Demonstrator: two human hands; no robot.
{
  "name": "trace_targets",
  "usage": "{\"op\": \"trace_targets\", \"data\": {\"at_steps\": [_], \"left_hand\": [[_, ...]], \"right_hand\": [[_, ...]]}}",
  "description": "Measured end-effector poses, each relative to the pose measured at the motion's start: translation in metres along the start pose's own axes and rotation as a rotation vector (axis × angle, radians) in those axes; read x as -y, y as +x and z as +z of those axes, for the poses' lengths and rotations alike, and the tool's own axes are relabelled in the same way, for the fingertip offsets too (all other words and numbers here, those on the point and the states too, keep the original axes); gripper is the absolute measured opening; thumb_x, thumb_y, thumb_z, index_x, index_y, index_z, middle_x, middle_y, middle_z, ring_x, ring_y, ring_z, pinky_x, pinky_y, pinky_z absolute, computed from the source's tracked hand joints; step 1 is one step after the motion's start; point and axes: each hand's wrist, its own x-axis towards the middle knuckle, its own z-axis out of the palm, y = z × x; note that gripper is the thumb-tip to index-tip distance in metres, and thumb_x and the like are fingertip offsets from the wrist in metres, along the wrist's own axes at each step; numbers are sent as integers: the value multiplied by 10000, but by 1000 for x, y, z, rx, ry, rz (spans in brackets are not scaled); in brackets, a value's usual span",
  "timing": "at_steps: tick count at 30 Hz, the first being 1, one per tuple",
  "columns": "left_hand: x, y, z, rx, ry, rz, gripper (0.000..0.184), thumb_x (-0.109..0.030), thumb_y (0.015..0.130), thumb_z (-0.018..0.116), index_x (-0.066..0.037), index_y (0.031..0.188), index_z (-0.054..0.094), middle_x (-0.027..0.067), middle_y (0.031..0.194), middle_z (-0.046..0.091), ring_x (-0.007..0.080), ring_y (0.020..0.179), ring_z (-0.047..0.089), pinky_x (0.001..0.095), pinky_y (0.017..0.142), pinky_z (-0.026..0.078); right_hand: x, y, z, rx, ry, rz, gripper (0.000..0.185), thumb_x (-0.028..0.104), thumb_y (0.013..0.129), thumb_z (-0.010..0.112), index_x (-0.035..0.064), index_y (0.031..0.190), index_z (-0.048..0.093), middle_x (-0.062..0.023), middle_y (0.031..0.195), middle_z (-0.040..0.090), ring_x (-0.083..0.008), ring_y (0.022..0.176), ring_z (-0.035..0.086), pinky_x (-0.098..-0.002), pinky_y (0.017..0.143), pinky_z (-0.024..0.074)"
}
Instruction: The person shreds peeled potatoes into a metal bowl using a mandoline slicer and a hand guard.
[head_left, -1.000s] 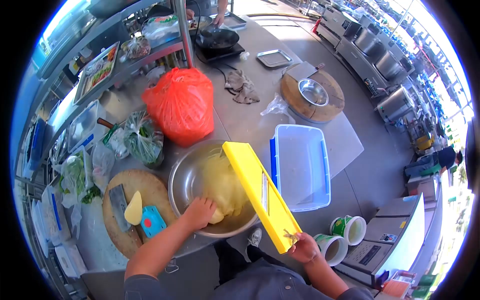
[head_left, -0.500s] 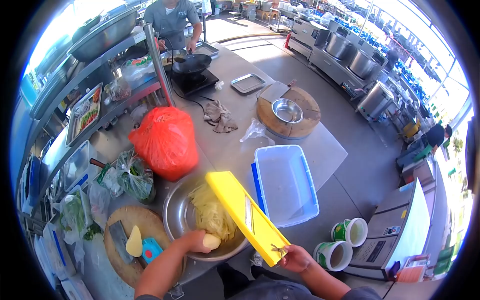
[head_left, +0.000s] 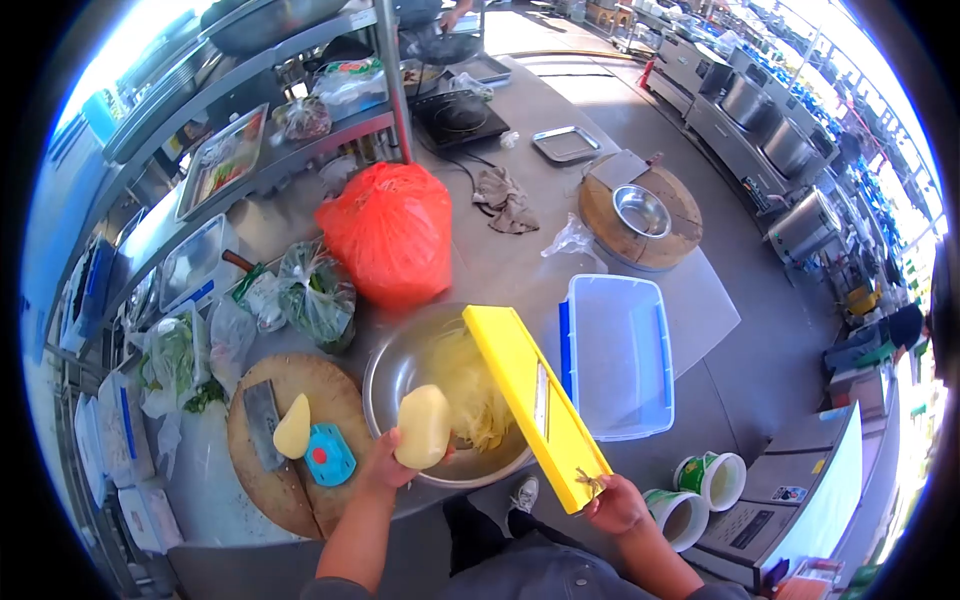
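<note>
Having at left a round wooden board [head_left: 335,395] with a cleaver [head_left: 262,424], a pale cut piece [head_left: 293,428] and a blue tool [head_left: 331,470] on top. Next, gripping a peeled potato [head_left: 423,425] in the left hand [head_left: 385,466], with fingers curled around it, over the near-left side of a steel bowl [head_left: 382,388] containing pale yellow shreds [head_left: 478,408]. Then, grasping the lower end of a yellow slicer [head_left: 537,407] in the right hand [head_left: 618,504], slanted across the bowl's right side. Standing just beyond the slicer, a clear box [head_left: 620,355] with a blue latch.

A red bag [head_left: 388,235] stands near a crumpled cloth [head_left: 506,202], and a small bowl [head_left: 641,212] rests on a wooden block [head_left: 686,222].
</note>
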Motion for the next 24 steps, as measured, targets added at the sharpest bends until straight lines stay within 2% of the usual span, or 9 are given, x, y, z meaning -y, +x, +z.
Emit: {"op": "trace_targets", "data": {"at_steps": [1, 2, 7, 8, 10, 13, 17, 19, 24], "left_hand": [[2, 0, 7, -32, -17, 57, 851, -569, 905, 633, -27, 1498, 352, 225, 1383, 530, 395, 1165, 615, 467, 896, 569], [2, -2, 14, -74, -34, 118, 844, -557, 904, 643, -27, 1494, 356, 223, 1376, 534, 402, 1171, 608, 470, 896, 570], [-23, -26, 27, -200, -76, 368, 757, -465, 905, 686, -32, 1460, 405, 210, 1345, 557, 403, 1161, 610, 474, 872, 574], [-40, -39, 27, -233, -69, 416, 620, -309, 936, 662, 2, 1425, 443, 160, 1330, 582, 376, 1172, 605, 521, 999, 497], [-78, -64, 38, -461, 135, 546, 569, -177, 919, 682, 3, 1412, 459, 129, 1309, 594, 284, 1204, 585, 473, 984, 496], [-118, -101, 17, -878, 526, 580, 581, -132, 891, 702, -14, 1411, 473, 86, 1244, 604, 193, 1100, 599, 326, 939, 494], [-150, -129, 7, -1101, 919, 457, 633, -138, 871, 724, -12, 1430, 455, 111, 1264, 604, 214, 1133, 598, 342, 968, 483], [-165, -124, -10, -1234, 1240, 241, 700, -176, 842, 754, -1, 1441, 437, 156, 1313, 589, 264, 1190, 589, 371, 1003, 469], [-184, -92, -55, -1233, 1624, 71, 805, -240, 791, 786, -8, 1464, 411, 216, 1403, 523, 352, 1279, 536, 433, 1044, 448]], "right_hand": [[0, -1, 3, -44, -32, -17, 561, 198, 874, 597, 25, 1396, 484, -158, 1220, 661, -202, 927, 685, -237, 631, 540], [-3, -1, 21, -156, -34, -89, 537, 168, 872, 597, -80, 1334, 480, -203, 1056, 700, -228, 701, 687, -293, 644, 575], [-13, 10, 28, -125, -217, -88, 541, 166, 874, 603, -79, 1339, 472, -204, 1098, 682, -241, 739, 683, -307, 654, 569], [-15, 12, 30, -117, -274, -116, 539, 168, 880, 599, -79, 1341, 469, -203, 1123, 672, -245, 770, 682, -314, 668, 567], [-18, 16, 26, -69, -300, -81, 492, 143, 904, 570, -71, 1336, 470, -192, 1144, 658, -250, 844, 676, -338, 736, 562], [-28, 26, 26, 27, -367, -8, 384, 110, 956, 526, -42, 1306, 488, -160, 1113, 662, -237, 904, 667, -372, 845, 536], [-44, 41, 8, 42, -453, 40, 328, 123, 1007, 514, 3, 1311, 498, -137, 1130, 657, -230, 954, 664, -372, 888, 528], [-54, 42, 6, 34, -450, 38, 326, 122, 1012, 513, 5, 1316, 497, -132, 1137, 656, -227, 968, 662, -372, 897, 527], [-69, 48, 15, 92, -434, 51, 318, 112, 1021, 514, 10, 1322, 495, -120, 1145, 653, -207, 1005, 654, -363, 915, 528]]}}
